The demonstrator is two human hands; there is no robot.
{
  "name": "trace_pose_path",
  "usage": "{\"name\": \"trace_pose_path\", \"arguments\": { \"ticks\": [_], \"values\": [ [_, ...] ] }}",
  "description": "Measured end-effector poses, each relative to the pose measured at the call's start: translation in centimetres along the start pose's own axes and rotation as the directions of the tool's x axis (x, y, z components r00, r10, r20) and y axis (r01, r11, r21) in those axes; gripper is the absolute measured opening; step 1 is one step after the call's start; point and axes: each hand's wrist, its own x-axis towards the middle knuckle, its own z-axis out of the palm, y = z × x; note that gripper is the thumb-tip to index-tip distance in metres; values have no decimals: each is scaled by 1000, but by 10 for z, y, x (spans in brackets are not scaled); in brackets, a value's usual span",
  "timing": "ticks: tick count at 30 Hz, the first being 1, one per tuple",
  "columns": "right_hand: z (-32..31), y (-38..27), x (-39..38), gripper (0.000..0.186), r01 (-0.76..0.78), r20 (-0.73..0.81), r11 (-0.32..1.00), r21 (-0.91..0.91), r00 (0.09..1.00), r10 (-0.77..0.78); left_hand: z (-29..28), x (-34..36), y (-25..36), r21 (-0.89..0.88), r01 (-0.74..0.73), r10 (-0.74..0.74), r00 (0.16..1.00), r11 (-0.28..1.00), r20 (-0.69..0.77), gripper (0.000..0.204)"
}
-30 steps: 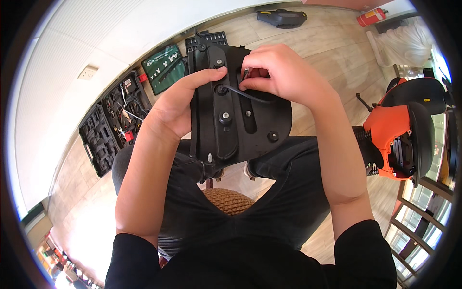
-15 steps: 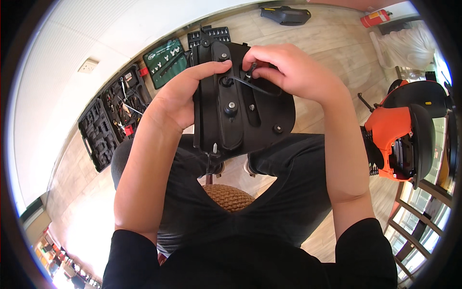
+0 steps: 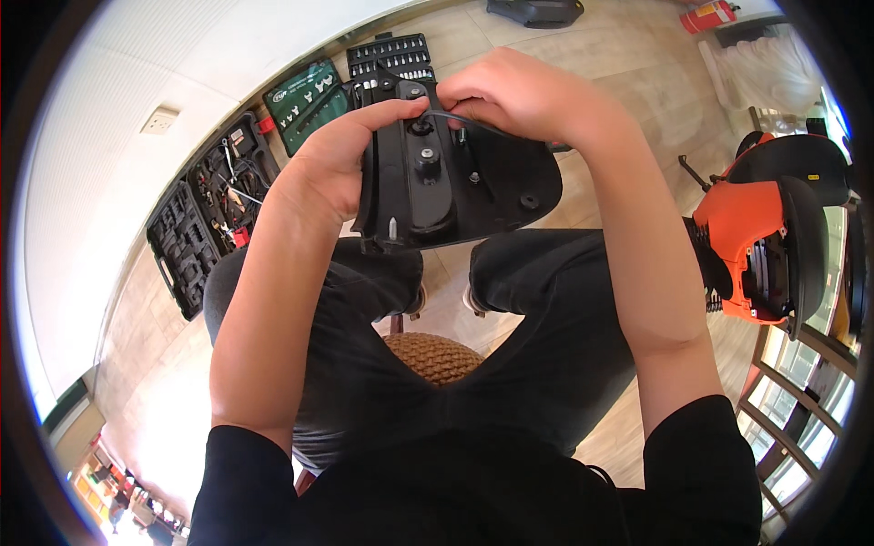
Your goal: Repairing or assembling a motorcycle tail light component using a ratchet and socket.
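My left hand [image 3: 337,159] grips the left side of a black plastic plate [image 3: 510,191], held above my knees, its thumb lying beside the upper bolt of a raised strip [image 3: 428,196]. My right hand [image 3: 514,96] is at the plate's upper right, fingers curled and pinched beside a black cable [image 3: 473,121] that loops out of the strip; whatever its fingertips hold is hidden. A small metal piece [image 3: 462,135] shows just below those fingers in the plate's slot. A silver pin [image 3: 392,228] stands at the lower left of the plate.
An open toolbox [image 3: 182,250], a green wrench pouch [image 3: 296,100] and a bit set [image 3: 391,50] lie along the wall. A dark elongated part [image 3: 533,11] is beyond them. An orange-and-black scooter [image 3: 737,218] stands at right, near a fire extinguisher [image 3: 706,16]. A woven seat [image 3: 428,355] shows between my legs.
The plate and both hands have moved upward in the view, away from my body. My right fingers have shifted upward and left along the cable, uncovering the metal piece in the slot.
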Motion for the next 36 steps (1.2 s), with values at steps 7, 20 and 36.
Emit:
{"name": "trace_pose_path", "arguments": {
  "ticks": [7, 20, 36],
  "values": [
    [3, -6, 0, 6, -84, 99, 996, 41, 992, 80, -15, 13, -6, 4, 25, -25, 1000, 1000, -10, 28],
    [7, 5, -9, 3, -127, 99, 992, 15, 987, 125, -13, 20, -4, 69, 6, -7, 1000, 998, 12, 24],
    [-9, -6, -26, 33, -296, 272, 952, -82, 912, 307, 3, 41, -63, -85, -3, 0, 999, 996, -35, 23]
  ]
}}
